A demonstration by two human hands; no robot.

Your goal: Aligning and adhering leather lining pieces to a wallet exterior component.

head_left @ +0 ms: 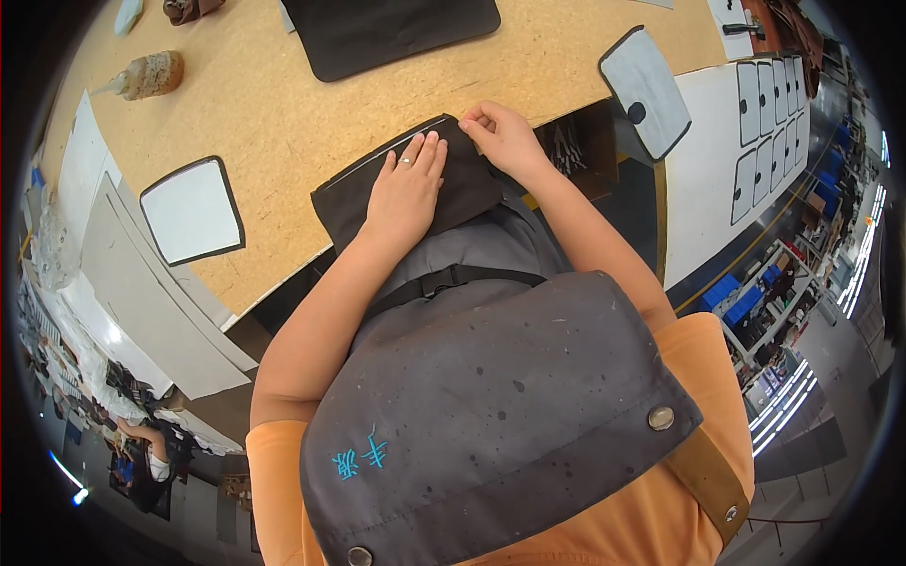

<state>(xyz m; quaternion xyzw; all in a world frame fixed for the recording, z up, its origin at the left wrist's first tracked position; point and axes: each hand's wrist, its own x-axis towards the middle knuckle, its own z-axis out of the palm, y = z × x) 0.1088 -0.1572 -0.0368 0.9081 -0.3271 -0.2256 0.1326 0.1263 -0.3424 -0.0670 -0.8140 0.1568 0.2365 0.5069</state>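
A black leather-like piece [462, 174] lies across the table's front edge, close to my body, with a pale line along its far edge. My left hand [408, 189] rests flat on it, fingers stretched out, a ring on one finger. At the piece's far right corner, my right hand [500, 141] has thumb and forefinger pinched on the edge. Whether anything small is between those fingertips cannot be seen.
A larger black panel [392, 33] lies farther back. White panels with black borders lie at the left [193, 212] and overhang the right edge [646, 94]. A stained glue bottle [151, 75] is at back left; several bordered panels cover a white board [698, 189] at right.
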